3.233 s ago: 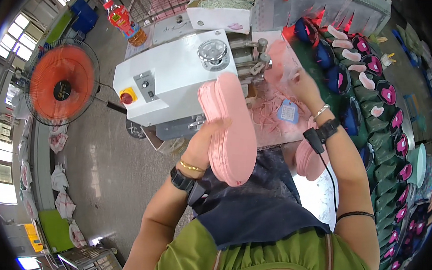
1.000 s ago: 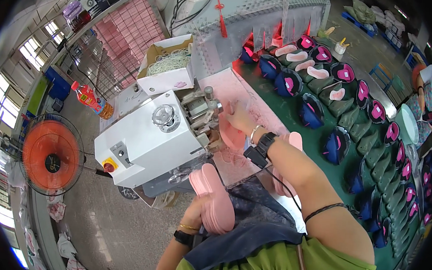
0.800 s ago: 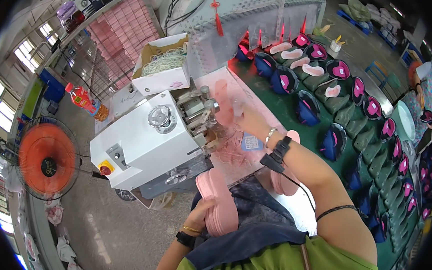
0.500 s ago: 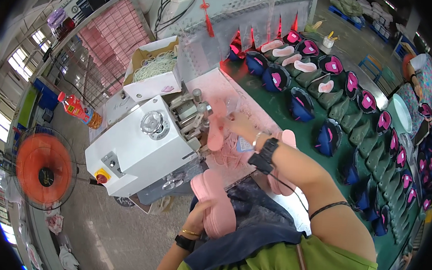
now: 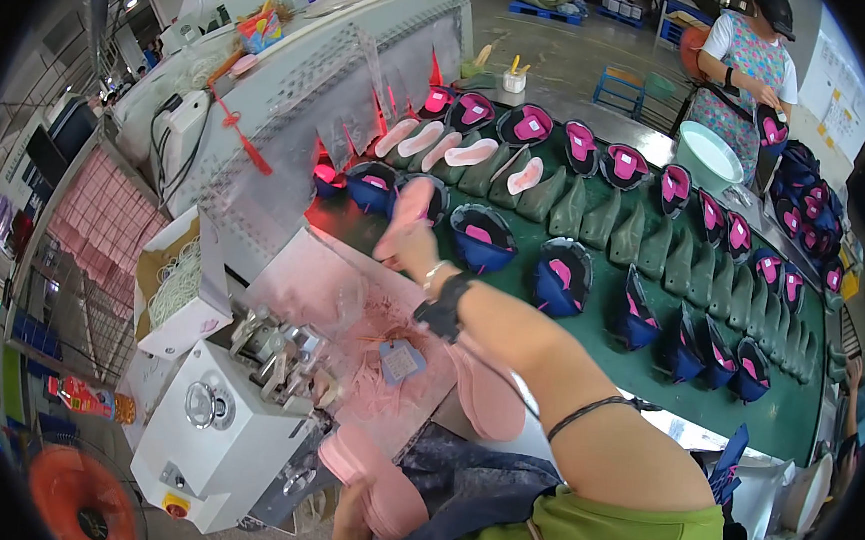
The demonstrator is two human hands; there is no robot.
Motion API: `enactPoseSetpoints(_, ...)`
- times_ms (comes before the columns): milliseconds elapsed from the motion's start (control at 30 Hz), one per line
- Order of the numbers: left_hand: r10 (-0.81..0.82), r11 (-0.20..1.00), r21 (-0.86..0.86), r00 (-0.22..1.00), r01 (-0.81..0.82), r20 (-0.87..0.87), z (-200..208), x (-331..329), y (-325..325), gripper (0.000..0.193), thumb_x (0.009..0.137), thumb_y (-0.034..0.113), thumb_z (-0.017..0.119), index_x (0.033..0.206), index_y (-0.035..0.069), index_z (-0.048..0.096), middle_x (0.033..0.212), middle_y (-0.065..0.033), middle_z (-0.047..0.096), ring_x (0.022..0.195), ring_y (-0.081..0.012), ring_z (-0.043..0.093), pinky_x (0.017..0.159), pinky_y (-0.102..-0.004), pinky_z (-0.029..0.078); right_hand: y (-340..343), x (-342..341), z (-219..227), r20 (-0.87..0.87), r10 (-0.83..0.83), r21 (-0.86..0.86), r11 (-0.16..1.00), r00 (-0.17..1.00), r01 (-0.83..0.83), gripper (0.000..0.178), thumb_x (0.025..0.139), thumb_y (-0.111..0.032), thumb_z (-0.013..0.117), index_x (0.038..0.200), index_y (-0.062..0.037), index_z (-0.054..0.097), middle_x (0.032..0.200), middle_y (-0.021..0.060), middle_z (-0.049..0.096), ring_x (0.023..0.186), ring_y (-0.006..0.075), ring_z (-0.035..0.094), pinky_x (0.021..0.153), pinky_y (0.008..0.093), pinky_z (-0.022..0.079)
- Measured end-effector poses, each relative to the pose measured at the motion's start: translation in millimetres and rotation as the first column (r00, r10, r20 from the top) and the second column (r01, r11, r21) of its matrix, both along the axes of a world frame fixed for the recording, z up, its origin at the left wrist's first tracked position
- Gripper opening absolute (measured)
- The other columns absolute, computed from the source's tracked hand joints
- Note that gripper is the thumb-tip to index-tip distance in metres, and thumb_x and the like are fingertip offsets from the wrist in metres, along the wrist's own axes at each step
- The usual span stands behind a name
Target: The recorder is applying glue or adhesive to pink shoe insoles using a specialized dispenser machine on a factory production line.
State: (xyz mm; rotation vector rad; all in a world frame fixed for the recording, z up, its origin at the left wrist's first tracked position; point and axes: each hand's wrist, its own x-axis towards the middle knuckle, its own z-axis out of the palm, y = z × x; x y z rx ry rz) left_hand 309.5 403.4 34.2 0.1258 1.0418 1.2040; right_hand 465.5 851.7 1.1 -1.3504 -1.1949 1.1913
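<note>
My right hand (image 5: 412, 253) is stretched forward over the green conveyor belt, its fingers closed on a single pink insole (image 5: 411, 208), which is slightly blurred. Low in the view, my left hand (image 5: 352, 513) grips a stack of pink insoles (image 5: 383, 482) near my lap. Left of them stands a white bench machine (image 5: 220, 436) with a round dial and metal rollers. Pink trimmings (image 5: 374, 366) and a small pale blue card (image 5: 401, 361) lie beside its rollers. Another pink insole stack (image 5: 489, 392) rests by the table edge, under my right forearm.
Grey-green shoe lasts (image 5: 601, 220), several topped with pink insoles (image 5: 473, 152), line the belt between dark blue shoe uppers (image 5: 562, 277). A box of cord (image 5: 180, 288) and an orange fan (image 5: 85, 502) stand left. A co-worker (image 5: 742, 81) at back right holds an upper beside a pale basin (image 5: 711, 154).
My right hand has carried the pink insole from the machine's rollers out over the belt. The view has swung right. My left hand still holds its stack.
</note>
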Motion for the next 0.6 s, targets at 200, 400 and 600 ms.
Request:
enactPoseSetpoints(200, -0.034, 0.996, -0.087, 0.999, 0.034, 0.003, -4, 4, 11, 0.049, 0.088, 0.005, 0.054, 0.135, -0.004, 0.043, 0.121, -0.0208, 0.061, 0.109, -0.034, 0.063, 0.094, -0.0448, 0.053, 69, 152, -13, 0.223, -0.298, -0.071, 0.945, 0.928, 0.32, 0.042, 0.081, -0.01, 0.069, 0.101, 0.0129, 0.041, 0.082, 0.0268, 0.066, 0.069, 0.0339, 0.071, 0.052, 0.0386, 0.059)
enactPoseSetpoints(400, -0.014, 0.987, -0.162, 1.0, 0.011, -0.02, -9, 4, 21, 0.047, 0.089, 0.006, 0.054, 0.134, -0.004, 0.044, 0.121, -0.02, 0.061, 0.109, -0.0331, 0.063, 0.094, -0.0442, 0.053, 97, 178, -19, 0.346, -0.167, -0.112, 0.97, 0.923, 0.218, 0.037, 0.083, -0.011, 0.063, 0.109, 0.0083, 0.046, 0.082, 0.0257, 0.068, 0.07, 0.0323, 0.072, 0.054, 0.0389, 0.06)
enactPoseSetpoints(600, -0.032, 0.982, -0.186, 0.999, 0.024, -0.037, -12, 7, 30, 0.045, 0.09, 0.007, 0.053, 0.133, -0.004, 0.045, 0.12, -0.0192, 0.062, 0.109, -0.0321, 0.063, 0.093, -0.0437, 0.053, 93, 184, -23, 0.706, -0.207, 0.156, 0.978, 0.677, 0.135, 0.041, 0.082, -0.013, 0.06, 0.118, 0.0008, 0.046, 0.09, 0.0283, 0.068, 0.087, 0.0446, 0.067, 0.079, 0.0535, 0.053)
